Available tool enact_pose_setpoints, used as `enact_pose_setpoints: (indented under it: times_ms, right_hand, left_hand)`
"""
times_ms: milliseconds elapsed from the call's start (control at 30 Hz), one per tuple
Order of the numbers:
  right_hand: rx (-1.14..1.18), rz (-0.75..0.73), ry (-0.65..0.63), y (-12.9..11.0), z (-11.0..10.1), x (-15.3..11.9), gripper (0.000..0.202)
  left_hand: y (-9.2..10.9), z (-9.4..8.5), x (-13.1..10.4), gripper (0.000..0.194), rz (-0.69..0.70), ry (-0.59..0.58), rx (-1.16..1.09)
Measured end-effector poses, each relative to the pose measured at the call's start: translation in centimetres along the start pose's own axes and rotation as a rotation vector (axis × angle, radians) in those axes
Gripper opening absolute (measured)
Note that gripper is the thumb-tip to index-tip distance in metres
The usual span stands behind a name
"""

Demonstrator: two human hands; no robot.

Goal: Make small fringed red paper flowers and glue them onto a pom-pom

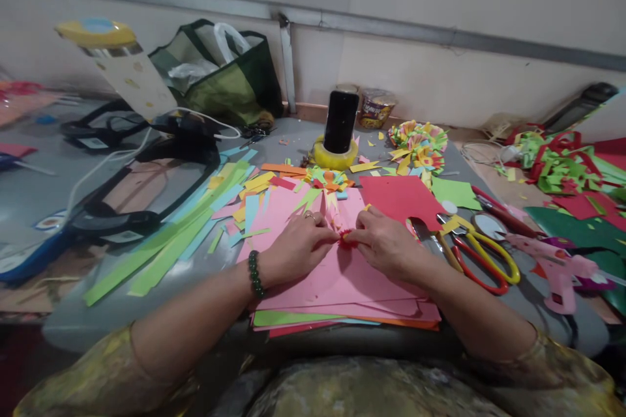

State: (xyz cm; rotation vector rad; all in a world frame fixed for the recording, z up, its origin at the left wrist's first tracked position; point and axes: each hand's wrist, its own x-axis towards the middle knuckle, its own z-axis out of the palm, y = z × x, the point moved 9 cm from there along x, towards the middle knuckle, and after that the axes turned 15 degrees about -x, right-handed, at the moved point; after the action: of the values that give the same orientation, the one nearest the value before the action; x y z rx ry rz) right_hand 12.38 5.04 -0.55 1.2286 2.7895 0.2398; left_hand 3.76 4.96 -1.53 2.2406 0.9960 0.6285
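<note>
Between the fingertips of both hands is a small red paper piece (346, 238) with a frilled edge, partly hidden by the fingers. My left hand (306, 238), with a ring and a green bead bracelet (255, 273) at its wrist, pinches it from the left. From the right, my right hand (381, 241) pinches it too. Both hands are just above a stack of pink paper (313, 290), with green, orange and red sheets showing beneath. Just beyond the fingers, a multicoloured frilled paper flower (328, 178) lies at the stack's far edge. A red sheet (403, 199) lies beside my right hand.
Scissors (489, 257) and a pink glue gun (562, 270) lie at right. A phone (341, 122) leans upright in a yellow tape roll (335, 155). Green paper strips (161, 247), a black strap headset (161, 202), a bottle (124, 71) and a green bag (235, 85) are at left.
</note>
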Motion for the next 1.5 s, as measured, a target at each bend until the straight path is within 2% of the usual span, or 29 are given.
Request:
enact_pose_setpoints:
  times_ms: [133,300,533,733,867,1033,1233,1500]
  right_hand:
    - [0.024,-0.012,-0.003,0.0,-0.1,0.0,0.029]
    - [0.092,-0.025,0.114,0.3,-0.8,-0.2,0.026]
    - [0.057,-0.009,-0.013,-0.1,0.1,0.1,0.028]
    - [0.103,-0.002,0.053,0.5,-0.7,0.1,0.026]
    - [0.087,-0.02,0.017,0.3,-0.2,0.1,0.026]
    - [0.106,0.004,0.125,0.6,-1.1,0.0,0.027]
    - [0.081,0.001,-0.035,0.0,0.6,0.4,0.029]
    - [0.102,0.039,-0.051,0.5,0.0,0.3,0.028]
  left_hand:
    - [-0.1,0.0,0.0,0.024,-0.003,-0.006,0.006]
    - [-0.1,-0.1,0.0,0.025,0.004,0.009,-0.014]
    - [-0.3,0.1,0.0,0.024,-0.001,0.007,0.0]
    - [-0.2,0.0,0.0,0.025,0.012,0.012,-0.016]
    - [-0.2,-0.1,0.0,0.025,0.011,0.013,0.0]
    - [-0.3,-0.2,0.0,0.027,0.011,0.035,0.007]
    - [-0.5,-0.1,0.0,0.026,0.015,0.027,0.006]
    - [-0.6,-0.2,0.0,0.024,-0.002,0.03,-0.03]
